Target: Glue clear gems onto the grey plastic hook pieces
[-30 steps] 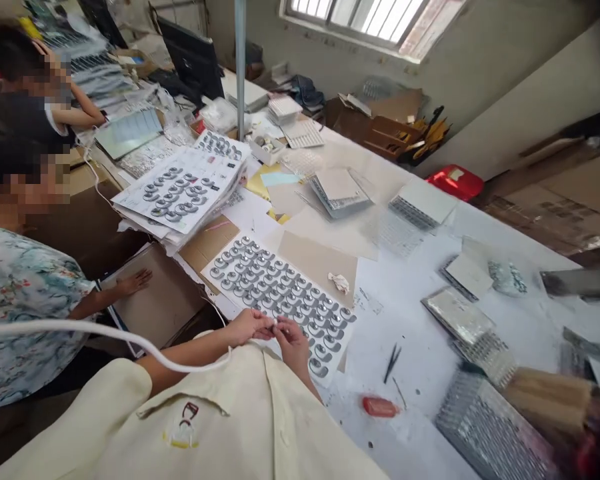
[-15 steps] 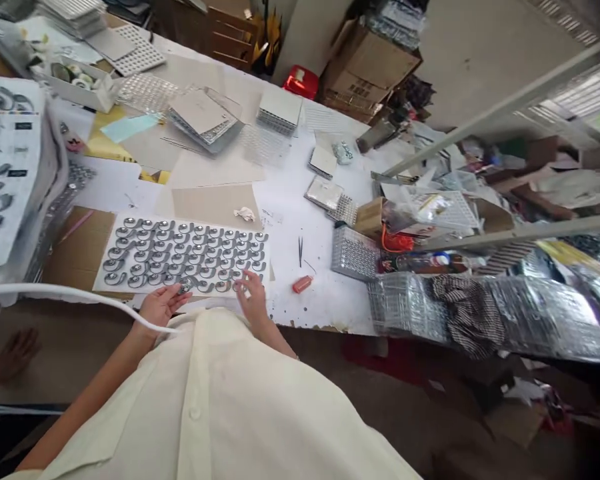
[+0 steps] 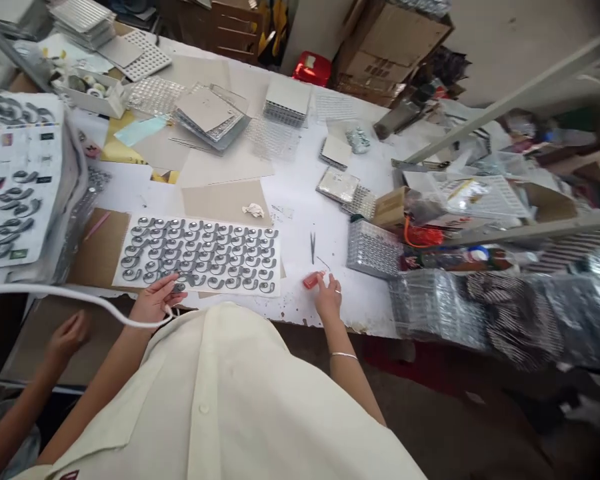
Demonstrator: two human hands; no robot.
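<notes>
"Just ahead of the right hand (image 3: pixel 329 298), what is that little red thing?"

"A small red-orange piece (image 3: pixel 313 281), stubby and oblong, lying flat on the white table (image 3: pixel 300 195) near its front edge. What it is exactly I cannot tell, as it is too small."

"Does the hand have it?"

"Not gripped. The fingers are stretched out, narrowly parted, with the tips touching its near end. Nothing is closed around it."

"And the left hand (image 3: pixel 155 301)?"

"Flat and loosely spread, holding nothing, resting on the near edge of the sheet of silvery hooks (image 3: pixel 200 255). A white cable (image 3: pixel 55 292) runs across that wrist."

"What could go wrong?"

"I would say 2 things. A push from those fingertips rather than a pinch could skid the red piece away, toward the tweezers (image 3: pixel 313 248) just beyond it. And the left palm bears on the sheet's edge — a drag of that hand, or a tug from the cable, could shift the sheet and unsettle its rows."

"Anyone else close?"

"1 other person's hand (image 3: pixel 69 335), well to the left of the left hand, off the sheet."
</notes>
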